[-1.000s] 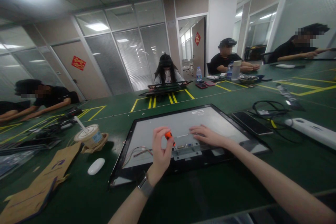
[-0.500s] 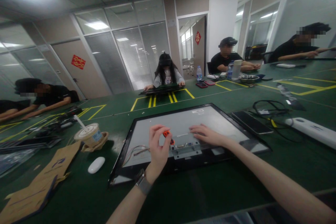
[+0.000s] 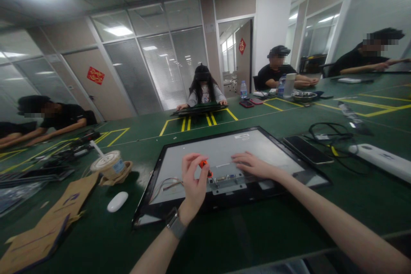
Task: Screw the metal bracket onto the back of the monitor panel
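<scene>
An opened monitor panel (image 3: 205,147) with a black frame and a pale grey back lies on the green table before me. My left hand (image 3: 195,176) is closed round the orange and black handle of a screwdriver (image 3: 203,164), held upright over the left end of a metal bracket (image 3: 229,185) with connector ports. The screwdriver's tip is hard to make out. Flat on the panel, to the right of the bracket, rests my right hand (image 3: 252,164), fingers stretched out and holding nothing. Thin loose wires (image 3: 171,183) lie on the panel left of my left hand.
On the left are a lidded drink cup (image 3: 108,165), a white oval case (image 3: 117,201) and folded cardboard (image 3: 54,222). A phone (image 3: 308,150), black cables (image 3: 334,137) and a white power strip (image 3: 385,160) lie on the right. Several people sit around the table.
The orange handle has turned slightly in my left hand's fingers. My right hand has stayed where it was on the panel.
</scene>
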`<state>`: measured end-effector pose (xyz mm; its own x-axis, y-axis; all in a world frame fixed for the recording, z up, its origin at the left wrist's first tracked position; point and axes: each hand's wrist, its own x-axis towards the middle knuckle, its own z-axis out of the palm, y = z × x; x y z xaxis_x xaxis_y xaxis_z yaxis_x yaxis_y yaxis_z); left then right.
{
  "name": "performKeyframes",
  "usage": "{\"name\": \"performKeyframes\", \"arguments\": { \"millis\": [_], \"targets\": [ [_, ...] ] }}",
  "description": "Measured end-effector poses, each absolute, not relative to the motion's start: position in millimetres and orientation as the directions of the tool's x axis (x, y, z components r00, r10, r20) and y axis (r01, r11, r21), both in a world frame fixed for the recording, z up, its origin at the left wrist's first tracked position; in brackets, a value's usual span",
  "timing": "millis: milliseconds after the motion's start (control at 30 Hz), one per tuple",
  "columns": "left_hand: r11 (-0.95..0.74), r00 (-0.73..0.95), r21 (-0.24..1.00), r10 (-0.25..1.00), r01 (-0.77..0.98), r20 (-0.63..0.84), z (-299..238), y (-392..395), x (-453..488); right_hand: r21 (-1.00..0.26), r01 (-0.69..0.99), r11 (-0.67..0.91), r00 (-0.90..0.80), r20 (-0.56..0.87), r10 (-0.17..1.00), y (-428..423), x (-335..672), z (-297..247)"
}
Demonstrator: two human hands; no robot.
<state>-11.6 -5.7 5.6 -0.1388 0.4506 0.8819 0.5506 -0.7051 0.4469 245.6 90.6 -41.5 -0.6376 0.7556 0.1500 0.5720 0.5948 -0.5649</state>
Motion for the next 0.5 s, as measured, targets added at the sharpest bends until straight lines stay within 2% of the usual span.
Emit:
{"name": "performKeyframes", "arguments": {
  "millis": [167, 500],
  "targets": [
    [-0.687, -0.169, 0.448, 0.436, 0.572, 0.884, 10.2, -6.4, -11.7, -0.577, 0.569, 0.586, -0.621, 0.167, 0.766, 90.8, 245.7, -42.6],
    [-0.713, -0.093, 0.599, 0.612, 0.363, 0.785, 4.4, 1.0, -19.4, -0.568, 0.575, 0.589, -0.633, 0.147, 0.76, 88.5, 243.4, -38.7]
  ]
}}
